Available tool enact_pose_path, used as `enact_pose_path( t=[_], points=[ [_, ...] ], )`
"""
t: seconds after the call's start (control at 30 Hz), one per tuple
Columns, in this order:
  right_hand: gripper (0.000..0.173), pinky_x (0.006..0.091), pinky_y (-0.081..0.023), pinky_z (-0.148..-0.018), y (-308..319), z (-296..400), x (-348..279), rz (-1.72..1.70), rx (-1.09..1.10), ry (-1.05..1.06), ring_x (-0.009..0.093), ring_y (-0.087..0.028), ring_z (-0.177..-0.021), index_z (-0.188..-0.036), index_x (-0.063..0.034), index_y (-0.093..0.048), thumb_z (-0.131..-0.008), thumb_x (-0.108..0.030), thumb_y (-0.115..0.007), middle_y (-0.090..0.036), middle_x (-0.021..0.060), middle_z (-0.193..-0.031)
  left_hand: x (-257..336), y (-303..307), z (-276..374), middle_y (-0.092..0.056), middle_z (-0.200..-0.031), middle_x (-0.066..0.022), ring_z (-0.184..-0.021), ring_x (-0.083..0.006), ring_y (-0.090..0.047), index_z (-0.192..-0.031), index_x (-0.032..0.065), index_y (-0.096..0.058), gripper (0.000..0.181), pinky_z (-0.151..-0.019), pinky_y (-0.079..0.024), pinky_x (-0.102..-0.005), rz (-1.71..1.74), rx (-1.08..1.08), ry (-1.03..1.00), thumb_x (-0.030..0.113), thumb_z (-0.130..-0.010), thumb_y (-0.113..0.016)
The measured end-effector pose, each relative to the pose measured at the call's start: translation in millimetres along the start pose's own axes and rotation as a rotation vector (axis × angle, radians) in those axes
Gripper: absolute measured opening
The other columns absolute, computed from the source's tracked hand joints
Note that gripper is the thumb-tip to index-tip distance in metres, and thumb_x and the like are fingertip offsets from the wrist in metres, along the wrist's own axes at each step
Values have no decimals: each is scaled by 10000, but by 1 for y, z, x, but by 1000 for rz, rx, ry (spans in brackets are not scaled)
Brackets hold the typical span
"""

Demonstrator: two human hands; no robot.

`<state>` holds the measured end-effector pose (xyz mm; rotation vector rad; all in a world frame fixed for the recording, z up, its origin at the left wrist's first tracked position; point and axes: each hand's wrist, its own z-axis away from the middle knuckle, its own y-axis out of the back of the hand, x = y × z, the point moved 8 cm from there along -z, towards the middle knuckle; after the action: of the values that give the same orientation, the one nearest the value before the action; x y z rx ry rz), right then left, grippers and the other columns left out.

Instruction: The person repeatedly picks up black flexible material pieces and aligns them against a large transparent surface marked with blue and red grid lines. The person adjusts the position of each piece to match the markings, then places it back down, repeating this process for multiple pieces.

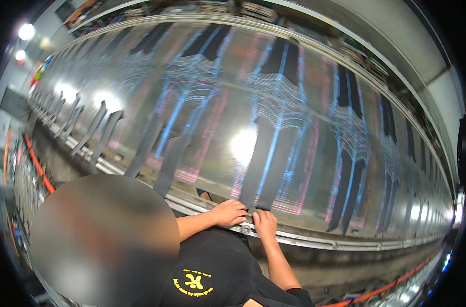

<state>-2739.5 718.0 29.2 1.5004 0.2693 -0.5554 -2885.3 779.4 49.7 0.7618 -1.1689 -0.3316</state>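
Note:
Both hands are at the near edge of a long, shiny table (217, 126) marked with blue and pink lines. My left hand (232, 212), fingers bent, lies by the lower end of a dark grey fabric strip (252, 165). Close to its right, my right hand (266, 222) reaches over the edge by the end of a neighbouring dark strip (279, 169). A small grey roundish thing (253, 211) shows between the hands; what it is I cannot tell. Whether the fingers grip the cloth is unclear. More dark fabric pieces (281, 61) lie along the far side.
A metal rail (306, 242) with fittings runs along the near edge, and another rail (217, 18) along the far edge. More strips (106, 134) overhang the near edge at left. A blurred round area covers the lower left. An orange-red bar (394, 274) is at lower right.

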Motion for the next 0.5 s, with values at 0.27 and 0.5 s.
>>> enact_pose_path(
  t=[0.27,0.5],
  points=[
    [308,502,-505,-805,-1,-5,-78,250,-70,-44,385,-677,-879,-946,-34,-723,-924,-336,-669,-712,208,-916,-53,-33,55,-704,-1144,-167,-1099,-369,-649,-1216,66,-671,538,-972,-479,-488,-52,38,126,520,-1005,-473],
    [215,374,-539,-768,-56,-23,-293,-458,-167,164,286,-698,-863,-1031,-2,-706,-939,-193,-670,-709,177,-921,-84,63,219,-688,-1060,-204,-980,-408,-657,-1048,37,-675,262,-849,-512,-493,333,325,211,257,-946,-576]
  ],
)
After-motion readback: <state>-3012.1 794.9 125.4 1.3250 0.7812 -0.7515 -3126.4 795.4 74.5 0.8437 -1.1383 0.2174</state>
